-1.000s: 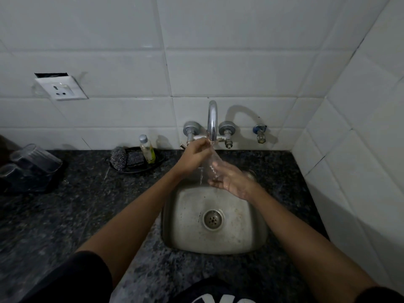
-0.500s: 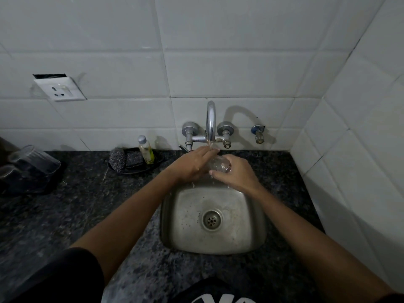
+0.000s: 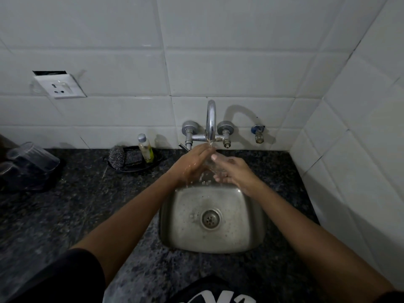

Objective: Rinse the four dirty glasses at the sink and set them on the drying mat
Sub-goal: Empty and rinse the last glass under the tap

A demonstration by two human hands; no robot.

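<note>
Under the tap (image 3: 211, 119), both hands had shifted round the glass (image 3: 215, 164): left hand (image 3: 192, 164) and right hand (image 3: 231, 171) gripped it with curled fingers, rolling it beneath the stream over the sink (image 3: 255, 226). Rinsing carried on; the drying mat (image 3: 28, 182) waited.

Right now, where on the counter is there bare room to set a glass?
Bare counter lies between the glasses far left and the sink, in front of the soap tray. Right of the sink, only a narrow strip. Under the tap, both hands crowd.

3 glasses (image 3: 32, 158), 1 bottle (image 3: 146, 150), 1 sink (image 3: 251, 237).
</note>
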